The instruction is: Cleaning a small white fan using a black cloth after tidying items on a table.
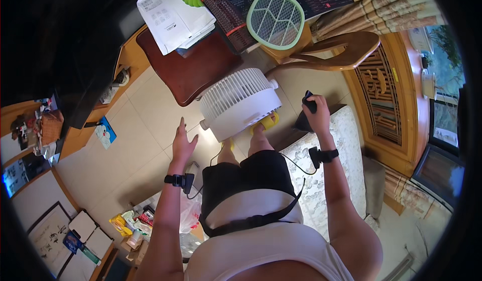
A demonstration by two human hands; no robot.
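My left hand (pixel 183 146) is held in the air over the tiled floor with its fingers apart and nothing in it. It is nearest to a white slatted fan housing (pixel 243 104), which has a round knob on each side and stands in front of my feet. My right hand (pixel 319 114) is closed around a dark object (pixel 304 122) beside the sofa. Its kind cannot be told, since my fingers hide part of it. A yellow slipper (pixel 268 122) on one foot shows against the lower edge of the fan housing.
A brown wooden chair (pixel 184 64) holds white printed bags (pixel 175 19). Beyond it, a green electric fly swatter (pixel 276 21) lies on a table. At right is a sofa with a floral cover (pixel 344 160); at lower left, packaged goods (pixel 131 222). Cables hang from both wrist straps.
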